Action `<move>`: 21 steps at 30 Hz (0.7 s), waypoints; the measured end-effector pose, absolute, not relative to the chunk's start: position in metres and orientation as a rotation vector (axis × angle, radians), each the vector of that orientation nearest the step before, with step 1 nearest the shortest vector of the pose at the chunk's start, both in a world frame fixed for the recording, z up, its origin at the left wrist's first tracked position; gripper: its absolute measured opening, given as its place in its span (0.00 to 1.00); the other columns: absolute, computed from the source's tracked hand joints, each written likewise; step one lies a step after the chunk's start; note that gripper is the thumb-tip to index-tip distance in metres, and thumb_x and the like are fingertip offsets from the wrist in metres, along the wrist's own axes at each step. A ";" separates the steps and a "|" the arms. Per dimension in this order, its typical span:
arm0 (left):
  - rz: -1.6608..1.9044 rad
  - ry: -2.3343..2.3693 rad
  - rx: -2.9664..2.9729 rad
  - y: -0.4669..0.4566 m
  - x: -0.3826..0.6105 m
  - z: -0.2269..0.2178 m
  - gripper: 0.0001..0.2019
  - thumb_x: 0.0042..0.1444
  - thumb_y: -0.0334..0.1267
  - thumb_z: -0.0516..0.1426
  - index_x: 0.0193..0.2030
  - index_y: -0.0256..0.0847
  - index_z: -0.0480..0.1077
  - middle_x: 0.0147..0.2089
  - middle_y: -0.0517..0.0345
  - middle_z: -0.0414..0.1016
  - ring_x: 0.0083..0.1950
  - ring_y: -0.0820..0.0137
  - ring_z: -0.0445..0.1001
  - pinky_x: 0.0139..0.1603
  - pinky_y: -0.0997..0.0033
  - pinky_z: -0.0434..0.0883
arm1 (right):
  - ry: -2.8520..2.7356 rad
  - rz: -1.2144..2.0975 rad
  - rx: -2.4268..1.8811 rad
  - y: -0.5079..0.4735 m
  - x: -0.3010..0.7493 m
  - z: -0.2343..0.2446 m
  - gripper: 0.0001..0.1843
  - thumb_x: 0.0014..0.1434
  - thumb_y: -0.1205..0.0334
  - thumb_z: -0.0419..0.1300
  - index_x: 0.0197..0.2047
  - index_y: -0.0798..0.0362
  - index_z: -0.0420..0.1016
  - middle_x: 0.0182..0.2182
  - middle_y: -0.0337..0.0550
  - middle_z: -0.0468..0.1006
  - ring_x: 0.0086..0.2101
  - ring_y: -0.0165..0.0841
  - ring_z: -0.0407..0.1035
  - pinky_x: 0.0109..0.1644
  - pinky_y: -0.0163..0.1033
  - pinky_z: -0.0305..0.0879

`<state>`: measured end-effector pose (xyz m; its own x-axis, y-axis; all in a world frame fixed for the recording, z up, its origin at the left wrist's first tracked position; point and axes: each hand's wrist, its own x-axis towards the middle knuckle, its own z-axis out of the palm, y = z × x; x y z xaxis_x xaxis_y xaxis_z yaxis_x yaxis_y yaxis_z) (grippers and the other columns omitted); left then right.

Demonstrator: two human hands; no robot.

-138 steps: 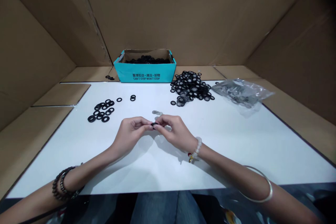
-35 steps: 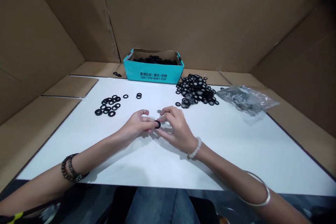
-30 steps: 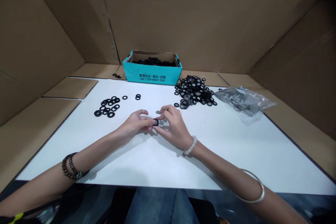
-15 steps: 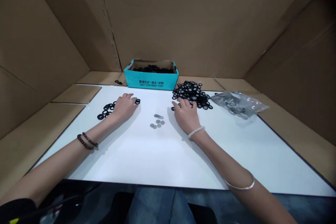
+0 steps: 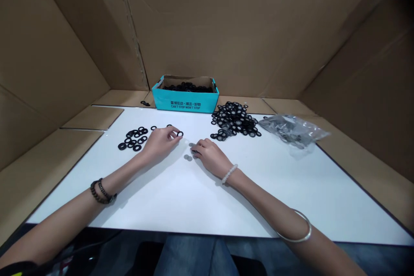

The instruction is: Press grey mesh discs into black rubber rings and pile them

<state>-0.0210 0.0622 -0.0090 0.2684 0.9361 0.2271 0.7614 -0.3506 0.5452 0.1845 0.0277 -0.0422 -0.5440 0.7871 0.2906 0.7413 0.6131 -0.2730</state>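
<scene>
Between thumb and fingertips, my left hand (image 5: 163,141) pinches a black ring (image 5: 180,134) above the white table. Several loose black rings (image 5: 132,140) lie behind and left of that hand. My right hand (image 5: 210,155) is at the middle of the table, its fingers bent down over small grey discs (image 5: 188,158). Some of the discs are covered by its fingers; whether one is pinched there is hidden. Beyond my right hand lies a heap of black rings (image 5: 236,118), many with grey discs in their centres.
A turquoise box (image 5: 186,100) full of black rings stands at the back. On the right lies a clear plastic bag (image 5: 293,129) with grey discs inside. Cardboard walls (image 5: 226,34) enclose the white table (image 5: 168,198) at the back and sides.
My right hand has moved left and nearer from the ring heap to the grey discs. My left hand has shifted a little right and nearer with the black ring, uncovering more loose rings.
</scene>
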 end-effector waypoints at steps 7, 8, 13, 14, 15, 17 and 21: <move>0.898 1.158 1.469 0.037 -0.010 -0.014 0.17 0.44 0.42 0.64 0.40 0.35 0.73 0.32 0.55 0.74 0.31 0.70 0.72 0.33 0.71 0.67 | -2.352 0.376 -1.267 0.033 0.183 -0.042 0.06 0.58 0.75 0.55 0.35 0.59 0.72 0.35 0.48 0.72 0.40 0.36 0.65 0.45 0.39 0.63; 0.900 1.143 1.397 0.036 -0.010 -0.014 0.17 0.43 0.40 0.64 0.40 0.35 0.73 0.32 0.55 0.74 0.31 0.70 0.72 0.33 0.72 0.67 | -2.335 0.411 -1.270 0.033 0.184 -0.042 0.06 0.58 0.75 0.55 0.35 0.58 0.72 0.35 0.48 0.72 0.40 0.36 0.65 0.45 0.38 0.63; 0.900 1.134 1.244 0.033 -0.009 -0.018 0.17 0.40 0.38 0.66 0.38 0.34 0.74 0.32 0.55 0.74 0.30 0.72 0.71 0.32 0.73 0.66 | -2.303 0.473 -1.278 0.035 0.183 -0.047 0.08 0.57 0.77 0.55 0.38 0.58 0.70 0.34 0.47 0.73 0.38 0.35 0.65 0.42 0.38 0.62; 0.900 1.138 1.228 0.033 -0.008 -0.019 0.17 0.40 0.37 0.66 0.38 0.34 0.74 0.32 0.55 0.74 0.30 0.72 0.71 0.32 0.73 0.66 | -2.308 0.472 -1.279 0.035 0.183 -0.047 0.08 0.57 0.77 0.54 0.38 0.57 0.70 0.34 0.46 0.73 0.38 0.35 0.65 0.42 0.38 0.62; 0.904 1.140 1.215 0.033 -0.008 -0.019 0.17 0.40 0.37 0.67 0.38 0.34 0.74 0.32 0.55 0.74 0.31 0.72 0.71 0.33 0.73 0.66 | -2.314 0.465 -1.273 0.035 0.183 -0.047 0.09 0.57 0.78 0.53 0.38 0.57 0.70 0.34 0.46 0.73 0.38 0.35 0.65 0.42 0.38 0.62; 0.929 1.133 1.199 0.033 -0.008 -0.019 0.17 0.40 0.38 0.66 0.38 0.35 0.74 0.31 0.56 0.74 0.31 0.73 0.71 0.34 0.73 0.67 | -2.327 0.426 -1.242 0.032 0.182 -0.045 0.10 0.58 0.78 0.52 0.38 0.57 0.70 0.35 0.47 0.72 0.39 0.36 0.64 0.44 0.39 0.63; 1.041 1.151 1.181 0.034 -0.011 -0.017 0.18 0.40 0.39 0.67 0.39 0.36 0.75 0.31 0.58 0.72 0.31 0.74 0.70 0.34 0.74 0.66 | -2.369 0.407 -1.155 0.024 0.177 -0.039 0.07 0.58 0.70 0.57 0.41 0.57 0.72 0.38 0.49 0.72 0.42 0.39 0.64 0.48 0.42 0.63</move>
<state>-0.0111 0.0345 -0.0165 0.1317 0.9857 -0.1053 -0.0063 0.1071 0.9942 0.1772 0.0236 -0.0387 -0.5353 0.7965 0.2813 0.6569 0.6019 -0.4542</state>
